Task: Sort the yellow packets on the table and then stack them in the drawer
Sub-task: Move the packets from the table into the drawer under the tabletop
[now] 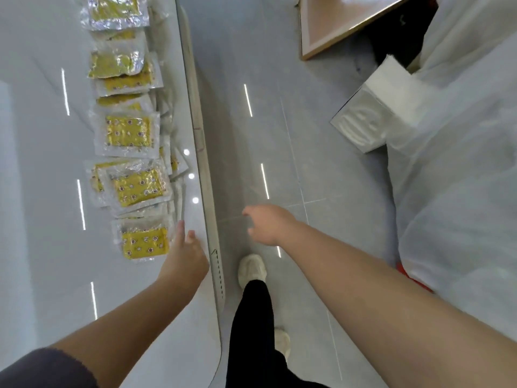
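Observation:
Several yellow packets in clear and silver wrappers lie in a loose row along the right side of the glossy white table point(42, 191). The nearest packet point(145, 243) lies flat close to the table's edge, with another packet point(138, 187) and a third packet point(127, 133) beyond it. My left hand point(184, 254) hovers over the table just right of the nearest packet, fingers straight, holding nothing. My right hand point(265, 224) hangs over the floor beyond the table edge, fingers loosely bent and empty. No drawer is visible.
The table's rounded edge point(205, 175) runs top to bottom through the middle. Grey tiled floor point(307, 163) lies to its right, with my legs and white shoes point(251, 268) on it. White plastic-covered bundles point(461, 163) and a wooden-framed board point(335, 26) stand at right.

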Demonstrator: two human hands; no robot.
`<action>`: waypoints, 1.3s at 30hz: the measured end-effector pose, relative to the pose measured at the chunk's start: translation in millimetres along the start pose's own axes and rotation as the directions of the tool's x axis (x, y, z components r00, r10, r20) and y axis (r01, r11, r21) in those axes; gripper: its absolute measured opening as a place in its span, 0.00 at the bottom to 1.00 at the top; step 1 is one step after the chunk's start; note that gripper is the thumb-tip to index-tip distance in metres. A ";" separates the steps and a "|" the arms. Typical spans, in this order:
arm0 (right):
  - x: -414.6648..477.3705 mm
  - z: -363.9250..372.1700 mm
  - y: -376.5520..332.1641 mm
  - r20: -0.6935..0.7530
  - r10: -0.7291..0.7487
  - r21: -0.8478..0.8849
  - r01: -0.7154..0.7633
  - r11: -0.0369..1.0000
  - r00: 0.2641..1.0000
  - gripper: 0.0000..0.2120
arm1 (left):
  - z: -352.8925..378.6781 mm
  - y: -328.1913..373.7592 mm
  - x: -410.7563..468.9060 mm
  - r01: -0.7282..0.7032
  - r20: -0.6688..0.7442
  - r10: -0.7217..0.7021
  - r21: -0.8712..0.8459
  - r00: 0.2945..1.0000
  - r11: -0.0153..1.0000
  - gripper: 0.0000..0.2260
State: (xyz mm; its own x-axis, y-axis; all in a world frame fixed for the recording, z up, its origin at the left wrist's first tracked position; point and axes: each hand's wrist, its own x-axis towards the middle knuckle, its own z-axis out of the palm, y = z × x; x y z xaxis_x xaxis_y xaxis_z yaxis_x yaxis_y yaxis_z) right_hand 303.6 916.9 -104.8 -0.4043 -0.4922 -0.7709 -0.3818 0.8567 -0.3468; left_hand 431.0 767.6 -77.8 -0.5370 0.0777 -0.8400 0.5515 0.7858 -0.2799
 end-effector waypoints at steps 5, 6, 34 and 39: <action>42.9 -49.4 14.7 0.018 0.036 0.049 -0.036 0.998 0.999 0.23 | -45.3 -86.1 35.1 0.112 -0.229 -0.152 -0.182 0.961 0.977 0.28; 51.6 -58.6 17.6 0.021 0.039 0.057 -0.040 0.998 0.999 0.23 | -51.1 -99.9 46.1 0.171 -0.225 -0.214 -0.197 0.950 0.965 0.35; 278.4 -98.3 -30.7 0.324 0.155 0.923 -0.348 0.166 0.933 0.20 | -72.2 -176.8 151.0 0.313 0.144 -0.278 -0.457 0.950 0.832 0.56; 286.4 -101.3 -28.2 0.362 0.103 0.913 -0.374 0.162 0.927 0.11 | -68.5 -178.7 149.7 0.306 0.117 -0.285 -0.464 0.951 0.831 0.57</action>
State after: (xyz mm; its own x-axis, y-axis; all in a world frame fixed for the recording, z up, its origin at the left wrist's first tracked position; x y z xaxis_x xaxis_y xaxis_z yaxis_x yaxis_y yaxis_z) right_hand 114.4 736.1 -261.7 -0.1131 -0.3125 -0.9432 0.8486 0.4634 -0.2553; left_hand 208.3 680.8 -121.6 -0.5936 -0.2215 -0.7736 -0.0019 0.9618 -0.2739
